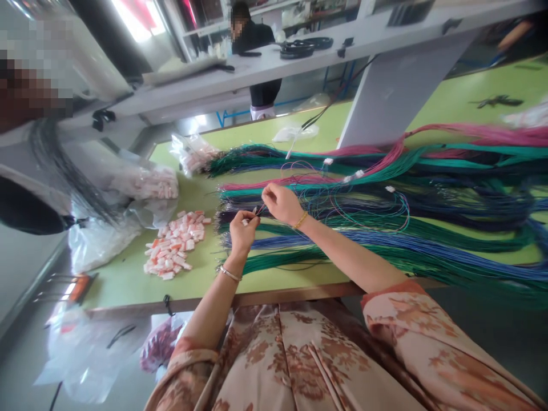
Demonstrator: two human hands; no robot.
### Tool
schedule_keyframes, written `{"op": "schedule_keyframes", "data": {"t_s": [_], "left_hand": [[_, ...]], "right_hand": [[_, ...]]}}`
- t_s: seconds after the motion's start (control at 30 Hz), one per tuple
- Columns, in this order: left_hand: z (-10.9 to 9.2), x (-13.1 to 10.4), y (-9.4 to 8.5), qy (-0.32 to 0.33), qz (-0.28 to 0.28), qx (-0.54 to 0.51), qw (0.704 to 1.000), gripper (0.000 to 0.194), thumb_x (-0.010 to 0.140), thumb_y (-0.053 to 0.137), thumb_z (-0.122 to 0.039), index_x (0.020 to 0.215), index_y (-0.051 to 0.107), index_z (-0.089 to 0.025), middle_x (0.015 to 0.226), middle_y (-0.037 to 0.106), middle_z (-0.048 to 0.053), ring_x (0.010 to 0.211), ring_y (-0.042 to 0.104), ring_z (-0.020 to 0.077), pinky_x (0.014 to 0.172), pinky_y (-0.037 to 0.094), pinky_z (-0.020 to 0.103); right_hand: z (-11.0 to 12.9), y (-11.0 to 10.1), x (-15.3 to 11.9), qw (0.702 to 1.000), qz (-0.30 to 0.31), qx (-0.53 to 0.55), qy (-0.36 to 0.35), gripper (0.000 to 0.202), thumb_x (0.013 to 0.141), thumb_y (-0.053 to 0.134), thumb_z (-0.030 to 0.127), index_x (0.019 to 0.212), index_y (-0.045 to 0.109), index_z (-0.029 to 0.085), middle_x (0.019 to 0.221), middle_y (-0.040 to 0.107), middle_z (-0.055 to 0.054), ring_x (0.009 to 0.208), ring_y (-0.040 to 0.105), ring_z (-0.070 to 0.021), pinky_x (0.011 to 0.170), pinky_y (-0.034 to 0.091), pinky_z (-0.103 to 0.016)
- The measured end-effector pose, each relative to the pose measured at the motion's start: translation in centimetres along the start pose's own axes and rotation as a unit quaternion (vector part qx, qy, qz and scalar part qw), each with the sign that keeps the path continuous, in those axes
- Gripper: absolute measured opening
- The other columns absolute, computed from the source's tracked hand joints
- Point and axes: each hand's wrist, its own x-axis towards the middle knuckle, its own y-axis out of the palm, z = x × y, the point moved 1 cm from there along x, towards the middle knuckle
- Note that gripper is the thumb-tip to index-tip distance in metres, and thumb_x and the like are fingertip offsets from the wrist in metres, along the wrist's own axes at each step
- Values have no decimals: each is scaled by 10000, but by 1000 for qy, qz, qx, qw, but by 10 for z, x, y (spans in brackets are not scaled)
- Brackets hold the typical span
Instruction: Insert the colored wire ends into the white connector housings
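Note:
My left hand is closed in a pinch around a small white connector housing, just above the ends of the wire bundles. My right hand is to its right and slightly higher, thumb and fingertips pressed together on a thin reddish wire that runs toward the connector. Whether the wire tip sits inside the housing is too small to tell. Beneath both hands lie long bundles of pink, teal, dark, blue and green wires. Left of my left hand is a heap of white and orange-pink connector housings.
Plastic bags of connectors stand at the table's left side. Wires with white connectors attached lie across the bundles. A raised shelf crosses behind the green table. Another person is beyond it; someone else is at far left.

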Motion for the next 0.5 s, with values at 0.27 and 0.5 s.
{"op": "schedule_keyframes", "data": {"t_s": [0.27, 0.5], "left_hand": [[-6, -8, 4, 169, -6, 140, 976, 45, 758, 610, -238, 763, 597, -196, 759, 644, -5, 715, 564, 126, 733, 446, 245], [4, -2, 11, 71, 3, 83, 994, 104, 747, 627, -260, 776, 543, -206, 657, 615, -24, 595, 582, 130, 620, 453, 249]], "right_hand": [[9, 14, 37, 962, 197, -184, 31, 314, 811, 580, 441, 1046, 674, 255, 1048, 724, -53, 965, 652, -238, 769, 464, -307], [26, 0, 35, 945, 187, -268, 2, 337, 797, 542, 287, 1062, 691, 140, 1028, 688, -163, 939, 649, -281, 765, 483, -350]]}}
